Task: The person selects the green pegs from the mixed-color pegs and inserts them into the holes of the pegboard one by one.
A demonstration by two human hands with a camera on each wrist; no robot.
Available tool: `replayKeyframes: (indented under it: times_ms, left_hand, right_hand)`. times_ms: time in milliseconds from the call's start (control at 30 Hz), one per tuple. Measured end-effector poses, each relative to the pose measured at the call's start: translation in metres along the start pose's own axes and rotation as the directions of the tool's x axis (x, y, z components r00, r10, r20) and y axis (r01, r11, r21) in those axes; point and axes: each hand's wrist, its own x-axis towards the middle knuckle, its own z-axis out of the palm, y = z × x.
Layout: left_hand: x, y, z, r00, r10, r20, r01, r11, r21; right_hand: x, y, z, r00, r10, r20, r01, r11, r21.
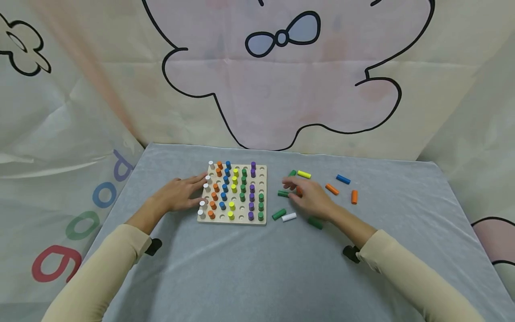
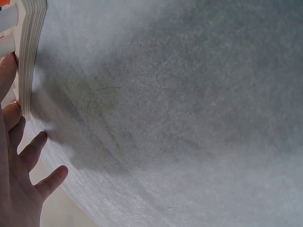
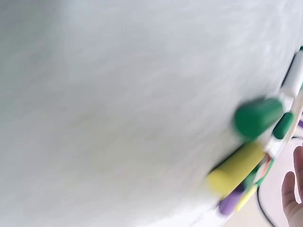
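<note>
My left hand (image 1: 182, 193) is at the left side of a pale wooden pegboard (image 1: 241, 218), fingers spread and fingertips at its edge. In the left wrist view, fingers (image 2: 33, 151) show beside the layered board edge. Pegs stand in columns, among them white pegs (image 1: 206, 187), blue pegs (image 1: 224, 196) and purple pegs (image 1: 251, 197). My right hand (image 1: 311, 197) hovers palm down over loose pegs, its fingers loosely bent. An orange peg (image 1: 299, 191) shows by its thumb and fingers, and a green peg (image 1: 283, 193) lies just left of them.
Around the right hand lie a yellow peg (image 1: 304, 174), a blue peg (image 1: 343, 179), orange pegs (image 1: 354, 197), a white peg (image 1: 289, 217) and green pegs (image 1: 279, 214). A grey cloth (image 1: 257, 268) covers the table. Printed curtains (image 1: 281, 98) hang behind and at the sides.
</note>
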Motion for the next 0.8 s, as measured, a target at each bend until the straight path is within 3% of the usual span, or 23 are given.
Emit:
replayKeyframes:
  times_ms: [333,800]
  left_hand:
    - [0.001,0.0,-0.001,1.0,-0.01,0.013,0.01,1.0,-0.001]
    - [0.001,0.002,-0.001,1.0,-0.024,0.017,0.025,1.0,-0.006]
  right_hand:
    - [-0.038,0.034,-0.023,0.988,-0.082,-0.134,0.077,0.996,-0.039]
    - [-0.087,0.045,-0.022,0.979,-0.172,-0.114,0.167,0.984,-0.054]
